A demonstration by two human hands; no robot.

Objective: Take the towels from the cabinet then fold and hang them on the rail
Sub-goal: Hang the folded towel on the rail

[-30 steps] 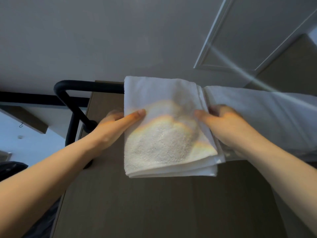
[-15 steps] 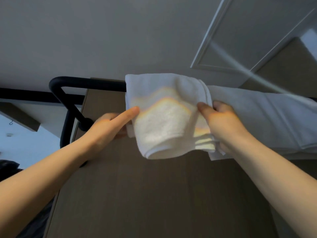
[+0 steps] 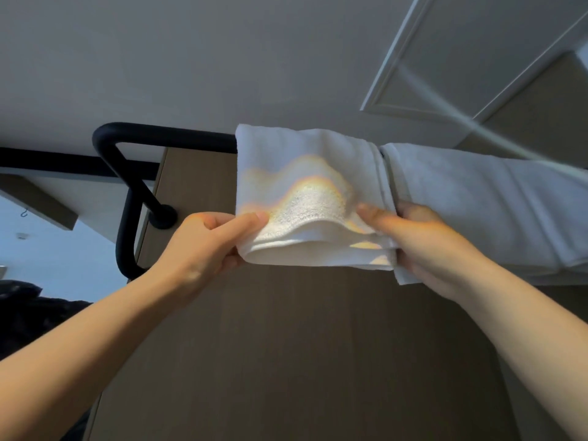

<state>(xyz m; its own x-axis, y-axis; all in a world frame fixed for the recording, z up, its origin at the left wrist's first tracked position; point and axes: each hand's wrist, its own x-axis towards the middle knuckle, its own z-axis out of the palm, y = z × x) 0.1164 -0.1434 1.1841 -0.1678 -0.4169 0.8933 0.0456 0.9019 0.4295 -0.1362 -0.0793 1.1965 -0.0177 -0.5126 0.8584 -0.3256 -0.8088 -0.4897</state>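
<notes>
A small folded white towel (image 3: pixel 302 173) hangs over the black rail (image 3: pixel 165 135), its lower edge lifted toward me. My left hand (image 3: pixel 206 246) pinches the towel's lower left corner between thumb and fingers. At the lower right corner my right hand (image 3: pixel 423 246) grips the edge, thumb on the front face. A larger white towel (image 3: pixel 483 202) is draped on the same rail just to the right, touching the small one. The rail is hidden beneath both towels.
The rail bends down at its left end to a round mount (image 3: pixel 164 214) on a brown wooden panel (image 3: pixel 286 345). A grey wall and ceiling lie above, with a white door frame (image 3: pixel 391 58) upper right. Something dark (image 3: pixel 28 307) sits lower left.
The towel's hanging front has been drawn up and toward me; both hands shifted from resting on its sides to gripping its lower corners. The view tilted slightly.
</notes>
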